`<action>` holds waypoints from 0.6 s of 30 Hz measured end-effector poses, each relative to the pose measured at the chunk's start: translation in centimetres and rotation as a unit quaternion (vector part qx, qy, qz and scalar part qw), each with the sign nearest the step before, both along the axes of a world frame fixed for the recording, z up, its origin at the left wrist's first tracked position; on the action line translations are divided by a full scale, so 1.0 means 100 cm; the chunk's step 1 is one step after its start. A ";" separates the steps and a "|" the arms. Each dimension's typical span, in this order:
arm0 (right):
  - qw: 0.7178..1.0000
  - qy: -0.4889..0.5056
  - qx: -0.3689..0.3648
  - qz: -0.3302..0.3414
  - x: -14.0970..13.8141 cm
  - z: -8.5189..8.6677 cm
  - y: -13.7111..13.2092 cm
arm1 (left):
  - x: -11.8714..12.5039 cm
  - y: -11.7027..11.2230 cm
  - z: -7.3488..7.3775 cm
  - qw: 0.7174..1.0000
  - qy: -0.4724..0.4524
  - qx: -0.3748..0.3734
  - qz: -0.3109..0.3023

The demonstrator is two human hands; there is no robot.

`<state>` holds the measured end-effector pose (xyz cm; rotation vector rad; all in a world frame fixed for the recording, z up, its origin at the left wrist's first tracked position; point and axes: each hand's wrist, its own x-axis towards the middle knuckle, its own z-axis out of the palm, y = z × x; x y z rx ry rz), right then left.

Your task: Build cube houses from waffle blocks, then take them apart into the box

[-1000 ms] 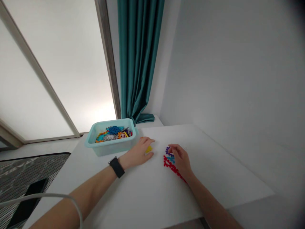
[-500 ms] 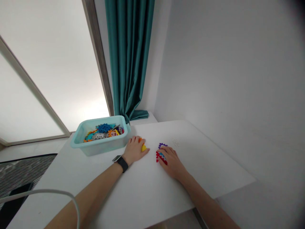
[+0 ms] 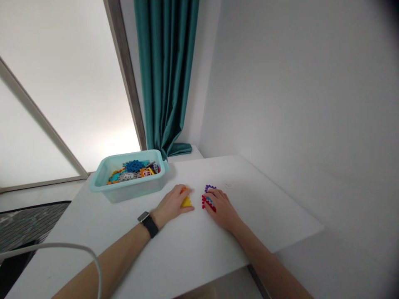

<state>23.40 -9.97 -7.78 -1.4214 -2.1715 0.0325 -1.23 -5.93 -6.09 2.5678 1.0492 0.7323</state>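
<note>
My left hand (image 3: 170, 206) is curled around a yellow building piece (image 3: 186, 202), its thumb along the near side. An orange part (image 3: 183, 189) shows under the fingers; whether it is joined to the yellow one I cannot tell. To the right, my right hand (image 3: 225, 211) grips a red toothed building piece (image 3: 203, 202) low on the table. A light blue part (image 3: 210, 201) lies against the red, partly covered by the fingers. Just beyond them is a purple toothed piece (image 3: 210, 187), partly hidden by the same hand.
A light blue plastic bin (image 3: 131, 194) with several colourful building pieces stands at the table's back left. On the white table (image 3: 187, 253) a pale piece (image 3: 227, 184) lies beyond my right hand. A cable (image 3: 65, 245) crosses the lower left. A green curtain (image 3: 168, 74) hangs behind.
My left hand has come slightly nearer and turned, so more of the yellow piece shows between thumb and fingers. My right hand stays at the red piece. The view has shifted slightly.
</note>
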 end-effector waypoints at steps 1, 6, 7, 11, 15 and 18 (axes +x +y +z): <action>1.000 -0.001 -0.002 0.000 0.000 0.000 0.000 | -0.002 -0.001 0.000 1.000 0.007 -0.001 -0.009; 1.000 -0.006 -0.009 0.001 -0.001 0.001 0.000 | -0.009 -0.003 0.008 0.999 0.024 -0.027 -0.039; 1.000 -0.007 -0.010 0.000 -0.001 0.001 0.000 | -0.010 -0.003 0.011 0.998 0.019 -0.035 -0.045; 1.000 -0.004 -0.012 -0.002 -0.001 0.003 -0.001 | -0.011 0.001 0.015 0.996 0.000 -0.076 -0.038; 1.000 0.008 0.028 0.002 -0.004 0.011 -0.004 | -0.010 0.000 0.010 0.995 -0.041 -0.093 -0.009; 0.998 0.005 0.060 0.035 -0.013 0.020 -0.008 | -0.009 -0.002 0.006 0.990 -0.085 -0.110 -0.001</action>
